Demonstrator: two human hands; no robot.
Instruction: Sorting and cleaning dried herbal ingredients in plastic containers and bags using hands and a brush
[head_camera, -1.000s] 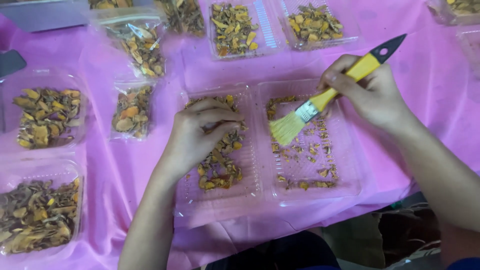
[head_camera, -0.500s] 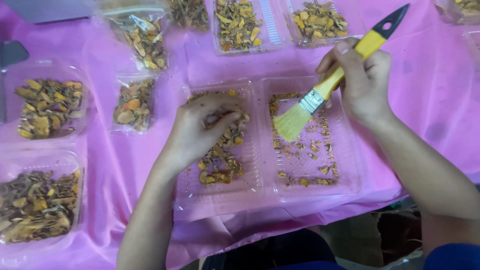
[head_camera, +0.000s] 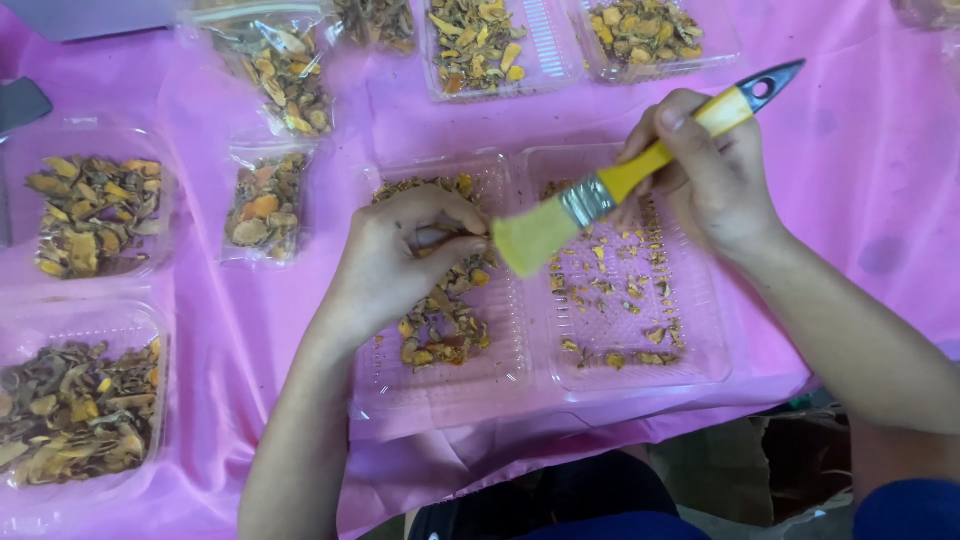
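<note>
Your right hand (head_camera: 715, 175) grips the yellow-handled brush (head_camera: 620, 185), bristles meeting the dried piece pinched in your left hand (head_camera: 400, 255) over the open clamshell tray (head_camera: 700, 375). That tray sits at the pink tablecloth's (head_camera: 870, 160) near edge. Filled containers (head_camera: 95, 215) crowd the left and far sides; bare cloth lies to the right.
</note>
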